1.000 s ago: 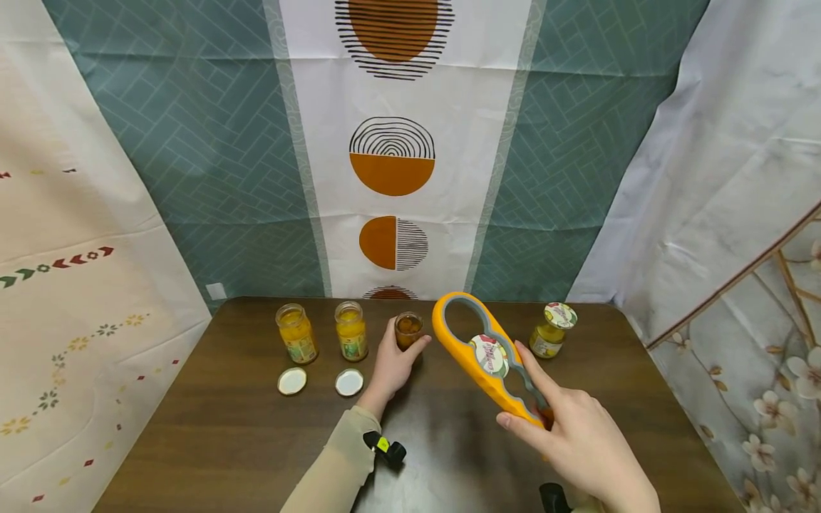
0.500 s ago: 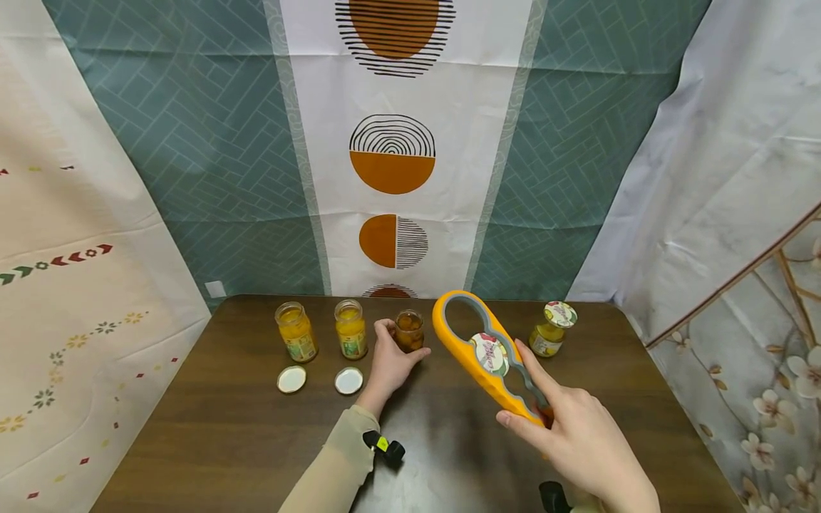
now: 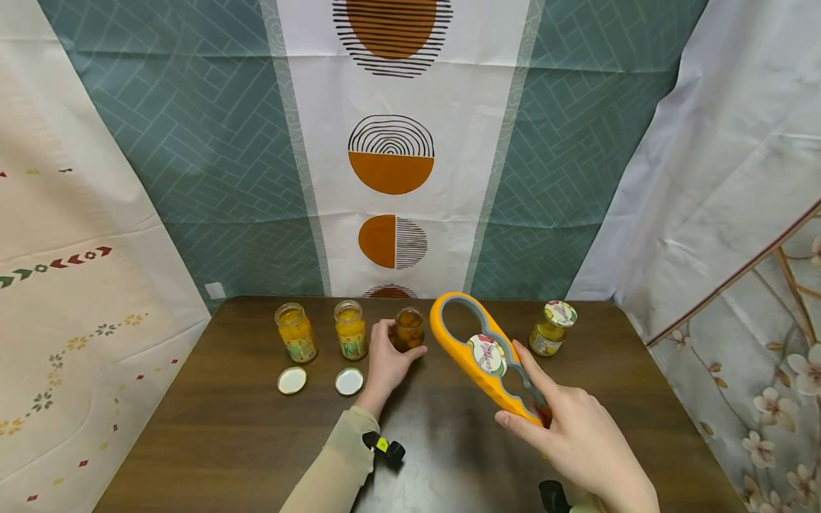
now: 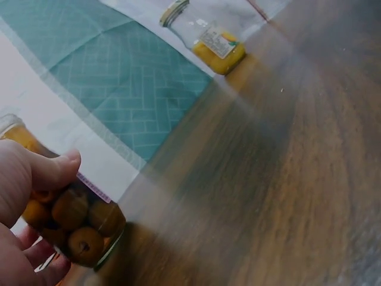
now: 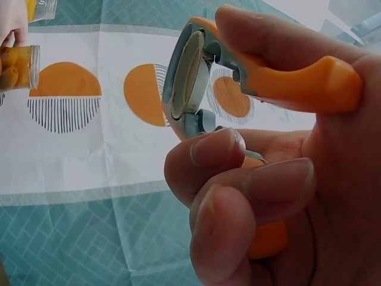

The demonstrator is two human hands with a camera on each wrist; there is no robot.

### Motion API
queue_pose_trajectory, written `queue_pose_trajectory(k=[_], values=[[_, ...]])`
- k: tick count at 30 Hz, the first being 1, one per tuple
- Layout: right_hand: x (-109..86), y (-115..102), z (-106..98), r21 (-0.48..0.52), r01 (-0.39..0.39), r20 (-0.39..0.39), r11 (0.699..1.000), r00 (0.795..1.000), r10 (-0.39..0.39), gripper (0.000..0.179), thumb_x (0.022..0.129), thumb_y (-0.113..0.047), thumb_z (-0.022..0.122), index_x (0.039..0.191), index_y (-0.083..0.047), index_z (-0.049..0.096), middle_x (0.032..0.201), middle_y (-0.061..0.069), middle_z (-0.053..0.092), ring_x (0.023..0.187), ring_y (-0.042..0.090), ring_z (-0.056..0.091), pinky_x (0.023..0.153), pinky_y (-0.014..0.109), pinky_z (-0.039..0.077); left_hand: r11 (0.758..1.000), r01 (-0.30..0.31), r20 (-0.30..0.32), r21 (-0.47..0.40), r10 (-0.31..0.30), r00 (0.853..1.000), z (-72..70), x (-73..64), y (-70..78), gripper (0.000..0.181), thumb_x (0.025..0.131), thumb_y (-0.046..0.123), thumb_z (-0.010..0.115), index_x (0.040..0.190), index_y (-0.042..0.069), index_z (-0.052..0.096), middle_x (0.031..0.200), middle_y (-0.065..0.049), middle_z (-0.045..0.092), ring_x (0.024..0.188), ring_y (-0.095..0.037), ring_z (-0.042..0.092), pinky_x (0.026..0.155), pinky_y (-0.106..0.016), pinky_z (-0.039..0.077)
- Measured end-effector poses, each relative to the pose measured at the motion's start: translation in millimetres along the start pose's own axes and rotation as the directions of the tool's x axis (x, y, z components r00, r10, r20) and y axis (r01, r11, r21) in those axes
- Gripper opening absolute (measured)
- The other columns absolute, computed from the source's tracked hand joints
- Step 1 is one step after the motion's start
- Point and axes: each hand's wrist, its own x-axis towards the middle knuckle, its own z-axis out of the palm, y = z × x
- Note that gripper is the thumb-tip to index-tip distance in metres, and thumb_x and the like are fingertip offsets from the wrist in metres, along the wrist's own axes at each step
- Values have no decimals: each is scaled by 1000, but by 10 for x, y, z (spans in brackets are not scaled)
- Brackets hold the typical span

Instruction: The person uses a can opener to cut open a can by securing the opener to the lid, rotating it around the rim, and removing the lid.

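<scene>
My left hand [image 3: 387, 367] grips a small open glass jar [image 3: 409, 331] of round brown fruit, fingers on its left and thumb across the near side. In the left wrist view the fruit jar [image 4: 83, 223] stands at the wood surface. My right hand [image 3: 577, 431] holds an orange and grey jar opener [image 3: 452, 342] up over the table, its handles between thumb and fingers. Caught in the opener's middle opening is a patterned jar lid [image 3: 489, 355]. The right wrist view shows the lid's pale underside [image 5: 190, 80], with fingers curled round the handles.
Two open jars of yellow fruit [image 3: 297, 333] [image 3: 350, 333] stand at the back left, with white lids [image 3: 291, 380] [image 3: 349, 382] lying before them. A capped jar [image 3: 547, 336] is at the back right. Patterned cloth [image 3: 244, 142] hangs behind the brown table [image 3: 212, 434].
My left hand has slid a little lower on the brown fruit jar, so more of its glass shows. The right hand keeps the opener and lid nearly still.
</scene>
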Motion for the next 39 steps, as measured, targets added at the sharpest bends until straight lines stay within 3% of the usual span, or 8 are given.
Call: queue_pose_trajectory(k=[8,16,24,32,36,39], values=[[4,-2,-16,10,-14,11,1000,1000,14,92,92,-65,76,168,-41,31,60,-18,33,51,1,36,53,25,37,1000,-17,44,4,16,999,-24,13,1,74,78,8,97,144,4,65,120,-15,50,114,-35,57,99,-51,48],[19,5,-11,-9,3,-2,1000,1000,-3,91,92,-64,77,168,-39,33,59,-19,34,52,1,37,53,25,38,999,-38,60,21,36,998,-13,25,21,92,77,13,98,156,10,51,128,-16,52,116,-32,55,102,-50,49],[-21,11,1,12,-18,15,1000,1000,18,90,92,-65,76,168,-40,33,59,-19,33,52,1,36,53,25,37,1000,5,34,7,-5,999,9,-24,-4,89,76,11,99,151,10,51,116,-9,54,107,-26,56,96,-45,51],[-23,15,-5,4,-16,4,1000,1000,16,91,92,-64,77,168,-37,34,60,-18,34,53,1,38,55,26,38,998,-13,42,-58,15,999,6,-12,-32,77,81,-1,92,147,5,52,134,-18,62,122,-35,62,108,-51,51],[-9,14,-14,2,-33,18,999,999,32,91,92,-65,76,168,-39,32,59,-17,34,54,2,39,55,26,38,998,-23,73,-57,28,997,-8,-1,-52,70,87,-6,85,147,3,51,142,-20,60,129,-38,60,112,-54,47],[-1,17,-14,3,-35,28,999,999,34,91,92,-65,75,168,-41,32,59,-17,34,53,2,38,54,26,37,999,-18,92,-40,22,996,-19,-5,-55,74,86,-4,86,150,3,49,144,-21,59,132,-38,59,114,-55,45]])
